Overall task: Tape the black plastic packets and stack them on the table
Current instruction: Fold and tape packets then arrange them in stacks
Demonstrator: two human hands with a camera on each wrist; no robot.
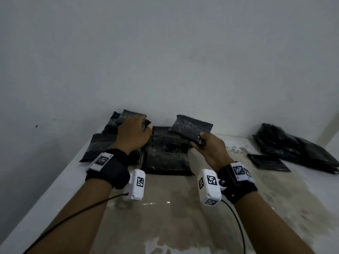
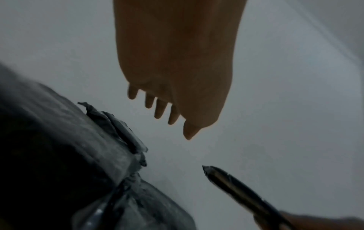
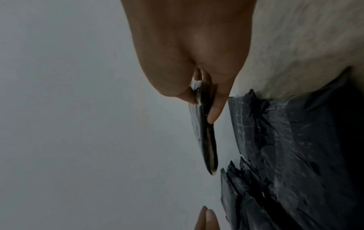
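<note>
The right hand (image 1: 211, 149) pinches one black packet (image 1: 190, 128) by its near edge, thumb on top, lifted clear of the table (image 1: 183, 217). Just left of that grip, the left hand (image 1: 133, 132) hovers with fingers spread (holding nothing) over the packet stack (image 1: 102, 143).

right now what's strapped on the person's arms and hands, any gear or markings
Both forearms are bare, with no sleeves or gloves on the hands. Each wrist carries a wide black strap: left wrist strap, right wrist strap. Each strap bears a white tag printed with a black square code. A white boxy camera module hangs from each, also coded: left, right. A thin black cable trails from each module.
</note>
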